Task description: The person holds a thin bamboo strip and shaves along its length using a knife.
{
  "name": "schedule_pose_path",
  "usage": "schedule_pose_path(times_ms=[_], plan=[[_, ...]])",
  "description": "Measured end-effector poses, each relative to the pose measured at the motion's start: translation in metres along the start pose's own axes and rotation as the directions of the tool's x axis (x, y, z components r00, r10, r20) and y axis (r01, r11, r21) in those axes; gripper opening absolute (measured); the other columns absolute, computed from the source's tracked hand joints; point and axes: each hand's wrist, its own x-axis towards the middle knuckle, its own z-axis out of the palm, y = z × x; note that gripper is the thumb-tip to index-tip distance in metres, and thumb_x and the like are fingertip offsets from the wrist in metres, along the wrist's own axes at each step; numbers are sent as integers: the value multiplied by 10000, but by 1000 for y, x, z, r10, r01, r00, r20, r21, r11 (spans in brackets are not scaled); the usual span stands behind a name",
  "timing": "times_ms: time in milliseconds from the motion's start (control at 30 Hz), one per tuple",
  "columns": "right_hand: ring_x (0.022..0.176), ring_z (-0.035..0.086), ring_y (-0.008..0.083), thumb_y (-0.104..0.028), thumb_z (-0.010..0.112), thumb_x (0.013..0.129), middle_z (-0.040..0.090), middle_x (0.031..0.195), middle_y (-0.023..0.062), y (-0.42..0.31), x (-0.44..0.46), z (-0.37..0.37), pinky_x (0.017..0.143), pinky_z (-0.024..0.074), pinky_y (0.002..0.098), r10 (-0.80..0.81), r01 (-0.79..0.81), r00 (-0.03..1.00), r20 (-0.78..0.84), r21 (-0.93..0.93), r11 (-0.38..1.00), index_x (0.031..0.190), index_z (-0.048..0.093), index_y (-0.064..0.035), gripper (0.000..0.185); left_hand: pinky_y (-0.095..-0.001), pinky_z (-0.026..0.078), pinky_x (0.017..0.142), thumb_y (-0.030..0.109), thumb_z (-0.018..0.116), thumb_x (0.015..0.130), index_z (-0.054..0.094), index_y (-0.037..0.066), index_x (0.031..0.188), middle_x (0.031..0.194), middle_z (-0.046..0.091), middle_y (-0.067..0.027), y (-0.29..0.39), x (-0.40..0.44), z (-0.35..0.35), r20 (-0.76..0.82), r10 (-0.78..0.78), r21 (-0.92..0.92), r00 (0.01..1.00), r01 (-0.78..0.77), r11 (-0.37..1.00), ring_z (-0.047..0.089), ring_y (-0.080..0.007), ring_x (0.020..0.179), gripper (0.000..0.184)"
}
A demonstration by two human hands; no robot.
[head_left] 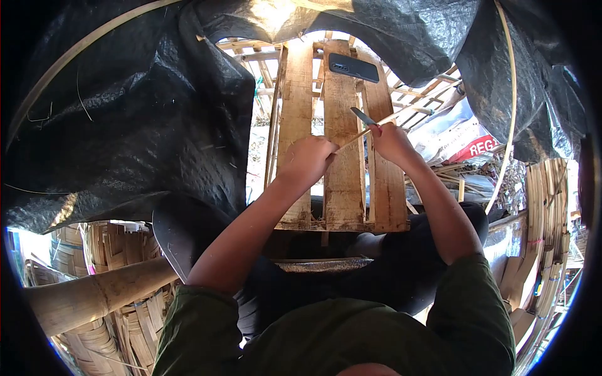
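On the left, black sheeting [125, 119] hangs beside the slatted wooden bench [342, 188]. The left hand [311, 155] is closed round the near end of a pale strip [354, 140], its fingertips hidden. The strip slants up over the slats, below a phone [353, 67], to the right hand [394, 145], whose curled fingers grip a knife [362, 116]. This looks like blade work on the strip; I can't tell whether the edge bites. Another stroke would call for a steady left hold and a shallow blade angle.

A makeshift workshop, with stacked bamboo strips [547, 232] and tarpaulin [125, 113].
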Motion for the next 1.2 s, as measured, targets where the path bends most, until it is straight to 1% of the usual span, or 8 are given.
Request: schedule_pose_path(times_ms=[400,567,700,800,833,933,1100,1200], plan=[[843,698,431,-352,483,1019,700,867,278,4,4,4,759,549,512,-16,16,1000,15,-27,1000,913,700,36,456,-300,534,667,-23,714,789,733,-9,875,812,720,-160,-14,-25,-74,-422,-110,-295,900,-22,955,697,-213,697,88],[852,694,432,-354,492,1015,696,866,280,6,4,4,778,542,520,-21,21,1000,12,-39,999,921,694,38,451,-266,512,670,-16,674,861,745,-6,900,746,702,-53,-38,-41,-110,-629,-460,-455,626,183,871,638,-110,697,82],[854,691,438,-361,496,1012,696,862,281,6,3,5,778,542,521,-31,31,1000,-4,-30,999,926,691,42,455,-281,551,683,39,686,889,764,36,892,733,725,-89,-63,-45,-121,-866,-309,-342,394,-15,940,703,-170,688,79],[857,690,443,-365,495,1012,694,862,285,9,5,9,776,541,524,-39,39,999,0,-30,999,923,687,47,463,-639,348,1089,123,667,916,460,122,1463,1549,377,-193,-68,-65,-107,-367,-260,470,893,419,777,380,-379,1422,584],[855,689,444,-364,491,1014,693,860,287,11,8,11,775,541,524,-38,38,999,-6,-35,999,923,685,49,465,-727,111,1136,123,642,921,166,184,1589,1671,-38,-124,-69,-66,-105,-71,-543,419,837,519,745,9,-373,1534,822],[854,688,449,-360,484,1017,690,862,295,8,6,6,774,539,526,-34,34,999,-10,-57,998,937,676,61,469,-680,30,1166,99,652,915,135,220,1600,1667,-121,-108,-63,-71,-106,-85,-429,346,899,431,833,-78,-341,1537,867],[866,687,456,-364,456,1018,684,872,309,7,5,2,803,533,525,-18,20,998,62,-35,999,978,659,83,493,-374,531,825,116,656,920,698,21,1113,1024,712,-180,-61,-67,-82,-254,-188,-153,949,152,976,705,-299,930,220],[868,688,453,-350,434,1018,684,859,306,1,-5,-2,810,528,519,-2,2,1000,-11,61,998,914,672,92,512,-375,524,767,136,733,849,698,-10,1043,945,692,-184,-24,-73,-63,71,-113,-233,991,126,964,686,-319,847,246]])
